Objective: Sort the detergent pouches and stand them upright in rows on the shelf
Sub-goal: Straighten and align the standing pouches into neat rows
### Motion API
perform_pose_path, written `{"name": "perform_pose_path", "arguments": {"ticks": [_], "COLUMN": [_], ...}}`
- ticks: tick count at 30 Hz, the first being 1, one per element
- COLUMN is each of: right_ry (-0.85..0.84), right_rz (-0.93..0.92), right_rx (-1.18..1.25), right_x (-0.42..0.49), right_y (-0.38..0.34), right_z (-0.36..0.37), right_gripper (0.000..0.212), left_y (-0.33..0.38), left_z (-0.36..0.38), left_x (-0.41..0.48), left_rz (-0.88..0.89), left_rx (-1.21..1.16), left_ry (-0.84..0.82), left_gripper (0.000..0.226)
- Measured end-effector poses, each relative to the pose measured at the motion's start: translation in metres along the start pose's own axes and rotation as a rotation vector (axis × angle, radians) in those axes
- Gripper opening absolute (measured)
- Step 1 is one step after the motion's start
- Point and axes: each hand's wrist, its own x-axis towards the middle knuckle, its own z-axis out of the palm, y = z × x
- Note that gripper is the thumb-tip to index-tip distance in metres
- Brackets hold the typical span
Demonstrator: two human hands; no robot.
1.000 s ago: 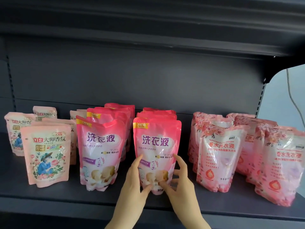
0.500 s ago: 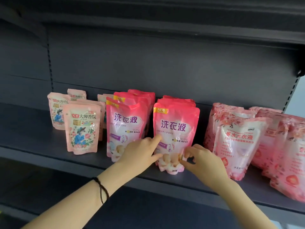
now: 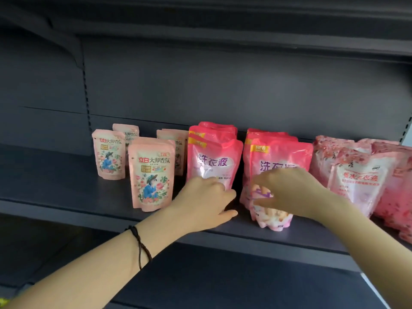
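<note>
Three kinds of pouch stand on the dark shelf [image 3: 66,192]. Pale pink flower-print pouches [image 3: 151,172] are at the left. Two rows of bright pink pouches stand in the middle, and rose-patterned pouches [image 3: 359,181] at the right. My left hand [image 3: 207,201] covers the bottom of the left row's front pouch [image 3: 214,161], fingers curled at its lower right corner and thumb stretched along the shelf. My right hand [image 3: 287,190], blurred, lies across the front of the right row's front pouch [image 3: 281,157] and grips its lower half.
The shelf's front edge [image 3: 267,238] runs just below my hands. A dark back panel [image 3: 223,85] rises behind the pouches, and another shelf [image 3: 223,36] hangs above. A narrow gap separates the two bright pink rows. A dark cord bracelet [image 3: 140,246] is on my left wrist.
My left hand left the right row's front pouch and moved to the base of the left row's front pouch. My right hand rose onto the right pouch's front. The view shifted left.
</note>
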Motion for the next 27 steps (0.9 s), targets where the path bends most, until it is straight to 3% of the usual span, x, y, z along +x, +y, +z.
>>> {"name": "perform_pose_path", "arguments": {"ticks": [7,14,21,27], "right_ry": [0.115,0.128,0.061,-0.004], "right_rz": [-0.049,-0.048,0.039,0.101], "right_rx": [-0.106,-0.123,-0.051,0.263], "right_x": [0.057,0.133,0.195,0.216], "right_y": [-0.096,-0.138,-0.137,-0.127], "right_z": [-0.051,-0.079,-0.067,-0.046], "right_gripper": [0.032,0.031,0.043,0.035], "left_y": [-0.119,-0.224,-0.233,-0.229], "left_z": [-0.041,-0.043,-0.009,0.018], "left_x": [-0.089,-0.107,-0.080,-0.069], "left_rz": [0.049,-0.065,-0.250,-0.464], "left_rx": [0.126,0.159,-0.215,-0.749], "left_ry": [-0.069,-0.051,-0.083,-0.045], "left_gripper": [0.036,0.033,0.038,0.010]}}
